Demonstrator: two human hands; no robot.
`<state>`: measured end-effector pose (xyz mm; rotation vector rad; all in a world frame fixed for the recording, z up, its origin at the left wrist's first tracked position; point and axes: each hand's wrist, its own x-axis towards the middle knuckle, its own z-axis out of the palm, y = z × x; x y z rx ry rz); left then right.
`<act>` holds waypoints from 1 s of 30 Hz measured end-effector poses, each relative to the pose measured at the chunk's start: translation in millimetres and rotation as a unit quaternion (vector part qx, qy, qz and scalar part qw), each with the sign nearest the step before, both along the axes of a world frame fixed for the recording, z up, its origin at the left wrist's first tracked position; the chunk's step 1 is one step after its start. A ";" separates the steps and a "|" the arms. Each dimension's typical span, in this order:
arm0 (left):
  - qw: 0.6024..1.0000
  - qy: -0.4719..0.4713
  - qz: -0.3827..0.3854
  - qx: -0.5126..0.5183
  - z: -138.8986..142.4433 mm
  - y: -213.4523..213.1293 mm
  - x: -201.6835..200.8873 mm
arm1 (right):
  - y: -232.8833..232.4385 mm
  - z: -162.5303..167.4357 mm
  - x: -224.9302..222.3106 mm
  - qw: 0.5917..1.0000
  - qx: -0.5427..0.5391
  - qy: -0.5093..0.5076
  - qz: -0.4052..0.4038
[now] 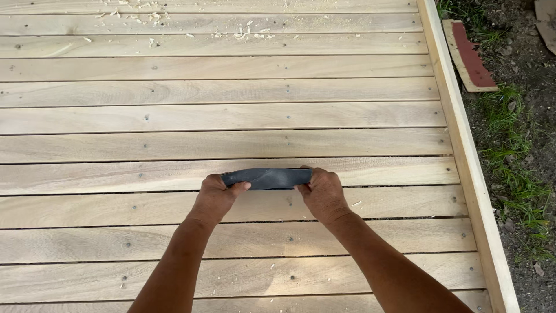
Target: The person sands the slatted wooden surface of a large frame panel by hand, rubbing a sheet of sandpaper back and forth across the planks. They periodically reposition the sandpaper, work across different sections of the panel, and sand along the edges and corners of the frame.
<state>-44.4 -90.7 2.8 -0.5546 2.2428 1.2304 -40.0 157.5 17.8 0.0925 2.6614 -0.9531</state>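
The dark sanding sheet (267, 178) is folded into a narrow strip and looks light, floppy and rough-faced, best held by its two ends. The left hand (215, 197) and right hand (322, 194) each have their grip pinched on one end, pressing it onto a pale plank (116, 174). Planking spreads wide all around; the raised edge board (463, 150) lies well to the right, with grass (515, 156) beyond.
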 end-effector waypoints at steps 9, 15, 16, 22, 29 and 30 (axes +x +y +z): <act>0.993 0.085 -0.059 0.062 11.0 96.1 -2.6 | 89.6 -3.2 1.1 0.997 0.062 -0.028 -0.036; 0.989 0.132 -0.068 0.019 5.5 137.1 2.5 | 135.9 -8.8 11.0 0.999 0.010 0.031 -0.018; 0.989 0.135 -0.063 0.019 5.5 141.2 2.8 | 139.4 -7.0 11.3 0.999 0.023 0.014 -0.028; 0.987 0.142 -0.064 0.032 1.8 127.0 -0.2 | 120.3 2.0 1.9 0.999 0.019 -0.035 -0.035; 0.994 0.071 -0.062 0.062 4.9 132.8 0.0 | 120.4 -2.4 3.9 0.994 0.068 -0.050 -0.074; 0.990 0.084 -0.083 0.077 7.9 146.6 1.6 | 134.9 -1.5 7.3 0.995 0.073 -0.014 -0.061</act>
